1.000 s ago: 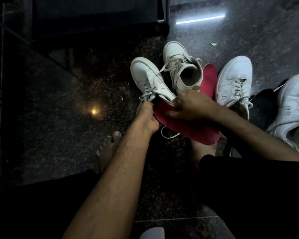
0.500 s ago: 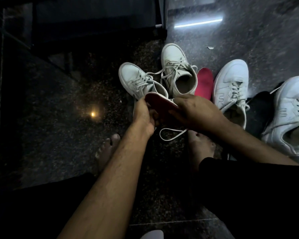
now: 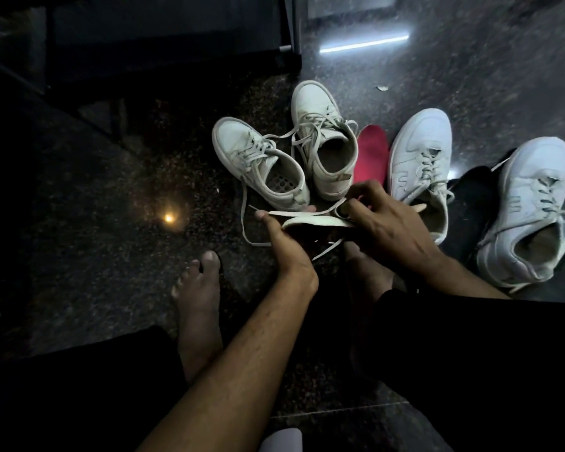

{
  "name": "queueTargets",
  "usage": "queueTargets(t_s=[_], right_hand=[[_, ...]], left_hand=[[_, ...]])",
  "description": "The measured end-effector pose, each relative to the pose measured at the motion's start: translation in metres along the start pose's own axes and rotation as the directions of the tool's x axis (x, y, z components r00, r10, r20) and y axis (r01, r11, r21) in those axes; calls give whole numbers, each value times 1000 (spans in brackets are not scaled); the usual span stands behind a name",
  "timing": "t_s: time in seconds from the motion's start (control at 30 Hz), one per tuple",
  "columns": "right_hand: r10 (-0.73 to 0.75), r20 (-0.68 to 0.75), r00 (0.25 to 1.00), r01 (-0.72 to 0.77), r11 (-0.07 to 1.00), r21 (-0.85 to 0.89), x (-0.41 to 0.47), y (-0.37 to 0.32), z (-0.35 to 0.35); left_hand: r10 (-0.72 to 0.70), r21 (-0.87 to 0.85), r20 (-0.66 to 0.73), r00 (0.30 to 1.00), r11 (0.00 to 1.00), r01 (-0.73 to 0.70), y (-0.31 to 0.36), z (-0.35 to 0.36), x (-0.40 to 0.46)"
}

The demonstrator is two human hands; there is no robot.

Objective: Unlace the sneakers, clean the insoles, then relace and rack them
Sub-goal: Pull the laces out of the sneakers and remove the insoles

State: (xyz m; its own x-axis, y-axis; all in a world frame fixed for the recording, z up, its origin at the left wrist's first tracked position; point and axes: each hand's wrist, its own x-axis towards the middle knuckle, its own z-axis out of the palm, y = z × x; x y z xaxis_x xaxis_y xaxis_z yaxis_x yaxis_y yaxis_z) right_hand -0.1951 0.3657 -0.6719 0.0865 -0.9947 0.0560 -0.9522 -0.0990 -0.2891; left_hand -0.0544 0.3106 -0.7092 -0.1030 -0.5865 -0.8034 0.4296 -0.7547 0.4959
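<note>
Hands low in middle, both on pale insole [image 3: 313, 221], flat, edge toward camera. Left hand [image 3: 286, 243] under near left end, fingers curled round it. Right hand [image 3: 382, 220] on right end, fingers bent, pinching it. Four white sneakers on dark floor [image 3: 111, 190]: left sneaker [image 3: 258, 161] with no insole, holes showing inside; second sneaker [image 3: 323, 138] just right of it, laces loose; third sneaker [image 3: 419, 154] and fourth sneaker [image 3: 532, 203] farther right. Red insole [image 3: 371, 151] on floor between second and third. Loose lace [image 3: 245, 220] trailing near left hand. Bare foot [image 3: 198, 301] near left.
</note>
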Motion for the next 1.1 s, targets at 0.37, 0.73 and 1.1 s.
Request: queueTargets(t_s=[0.37,0.73,1.1], right_hand=[[144,-108,984,-65,844,532,-18,25,4],[129,-77,989,-58,803,593,-1,32,-2],[357,-231,905,-110,722,683,12,18,-9]], left_hand=[[32,4,184,983,999,-33,-4,21,-8],[140,-173,173,975,979,-110,-1,37,-15],[340,119,129,932,928,-354,3,50,-4]])
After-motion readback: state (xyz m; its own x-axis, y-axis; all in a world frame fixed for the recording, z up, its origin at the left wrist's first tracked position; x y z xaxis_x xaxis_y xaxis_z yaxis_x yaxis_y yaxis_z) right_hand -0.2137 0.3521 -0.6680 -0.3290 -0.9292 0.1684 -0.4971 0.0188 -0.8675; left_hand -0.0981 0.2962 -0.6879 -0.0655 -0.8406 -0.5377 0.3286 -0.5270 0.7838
